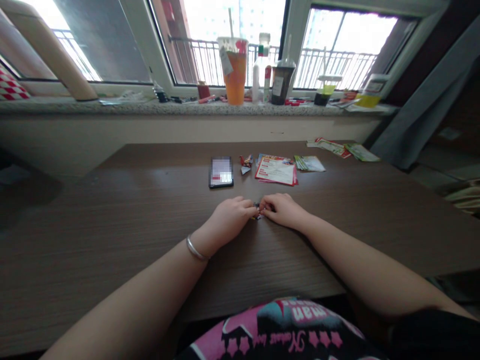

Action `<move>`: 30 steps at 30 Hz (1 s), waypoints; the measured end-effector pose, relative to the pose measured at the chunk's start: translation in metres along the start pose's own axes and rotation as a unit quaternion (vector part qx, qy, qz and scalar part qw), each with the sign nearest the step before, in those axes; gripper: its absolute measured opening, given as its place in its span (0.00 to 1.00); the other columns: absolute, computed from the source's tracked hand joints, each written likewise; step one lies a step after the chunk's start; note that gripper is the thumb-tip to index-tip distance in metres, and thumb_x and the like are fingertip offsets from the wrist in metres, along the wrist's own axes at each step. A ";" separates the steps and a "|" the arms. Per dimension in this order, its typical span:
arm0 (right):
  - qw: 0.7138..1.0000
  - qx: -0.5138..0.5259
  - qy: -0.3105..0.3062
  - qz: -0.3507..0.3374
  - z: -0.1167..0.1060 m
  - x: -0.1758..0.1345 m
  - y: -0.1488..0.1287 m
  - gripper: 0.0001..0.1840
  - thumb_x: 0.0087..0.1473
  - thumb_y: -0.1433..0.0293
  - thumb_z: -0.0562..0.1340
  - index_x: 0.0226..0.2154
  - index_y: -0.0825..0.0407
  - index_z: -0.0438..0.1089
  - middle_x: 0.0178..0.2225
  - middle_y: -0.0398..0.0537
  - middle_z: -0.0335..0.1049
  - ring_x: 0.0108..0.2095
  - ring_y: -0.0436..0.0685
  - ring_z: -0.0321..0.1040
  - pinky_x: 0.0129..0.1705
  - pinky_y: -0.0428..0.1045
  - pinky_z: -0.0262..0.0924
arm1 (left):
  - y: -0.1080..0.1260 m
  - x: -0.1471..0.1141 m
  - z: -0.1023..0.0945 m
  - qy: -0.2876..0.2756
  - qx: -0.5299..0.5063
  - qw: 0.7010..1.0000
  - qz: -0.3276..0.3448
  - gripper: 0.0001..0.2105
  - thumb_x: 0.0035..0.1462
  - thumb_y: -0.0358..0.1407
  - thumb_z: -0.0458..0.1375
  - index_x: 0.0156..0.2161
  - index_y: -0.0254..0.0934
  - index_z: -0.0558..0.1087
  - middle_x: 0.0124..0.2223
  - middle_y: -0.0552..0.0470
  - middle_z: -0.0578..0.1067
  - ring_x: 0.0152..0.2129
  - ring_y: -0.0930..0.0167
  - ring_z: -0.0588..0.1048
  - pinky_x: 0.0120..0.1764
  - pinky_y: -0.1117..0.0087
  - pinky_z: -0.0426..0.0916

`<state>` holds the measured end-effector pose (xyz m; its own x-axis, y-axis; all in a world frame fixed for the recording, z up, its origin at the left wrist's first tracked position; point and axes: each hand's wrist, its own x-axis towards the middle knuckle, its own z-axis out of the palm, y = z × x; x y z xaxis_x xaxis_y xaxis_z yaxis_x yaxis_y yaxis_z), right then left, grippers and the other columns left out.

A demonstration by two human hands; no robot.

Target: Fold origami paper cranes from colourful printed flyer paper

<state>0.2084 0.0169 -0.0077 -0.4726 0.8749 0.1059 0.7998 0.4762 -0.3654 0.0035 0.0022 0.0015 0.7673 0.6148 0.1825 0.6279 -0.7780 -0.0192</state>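
My left hand and my right hand meet at the middle of the brown table. Between their fingertips is a small, colourful, crumpled-looking piece, mostly hidden and too small to name. Both hands have their fingers pinched together on it, low over the tabletop. A silver bangle circles my left wrist. Just beyond the hands lie a phone with a lit screen, a small colourful crumpled item and a stack of printed cards with red edges.
Smaller greenish cards sit right of the stack, with more cards at the back right. On the windowsill stand an orange drink cup, a dark drink cup, bottles and small clutter. A grey curtain hangs at the right.
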 end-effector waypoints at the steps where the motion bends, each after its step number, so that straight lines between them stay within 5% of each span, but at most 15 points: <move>1: 1.000 -0.002 0.001 -0.002 0.000 0.000 0.000 0.06 0.54 0.69 0.60 0.34 0.49 0.74 0.29 0.42 0.73 0.31 0.51 0.65 0.35 0.46 0.50 | 0.001 0.000 -0.001 -0.003 0.014 1.000 0.003 0.09 0.63 0.29 0.53 0.43 0.40 0.75 0.38 0.50 0.75 0.34 0.68 0.71 0.39 0.68 0.66; 10: 0.988 -0.127 0.000 -0.093 -0.013 -0.014 -0.016 0.13 0.60 0.68 0.55 0.37 0.48 0.77 0.37 0.49 0.74 0.38 0.56 0.68 0.39 0.48 0.54 | 0.014 0.000 -0.011 -0.020 0.066 0.997 -0.022 0.11 0.63 0.28 0.52 0.45 0.38 0.75 0.40 0.47 0.76 0.35 0.66 0.72 0.35 0.67 0.65; 30: 0.981 -0.177 -0.049 -0.061 -0.028 -0.017 -0.022 0.15 0.59 0.68 0.56 0.39 0.46 0.79 0.40 0.49 0.76 0.40 0.58 0.69 0.40 0.50 0.57 | 0.006 -0.008 -0.023 -0.036 0.069 0.997 -0.020 0.11 0.61 0.29 0.52 0.39 0.38 0.77 0.38 0.48 0.76 0.34 0.66 0.74 0.37 0.65 0.64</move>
<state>0.2089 -0.0061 0.0242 -0.5916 0.8055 0.0332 0.8057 0.5922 -0.0103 -0.0018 -0.0109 0.0223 0.7456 0.6562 0.1157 0.6662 -0.7307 -0.1493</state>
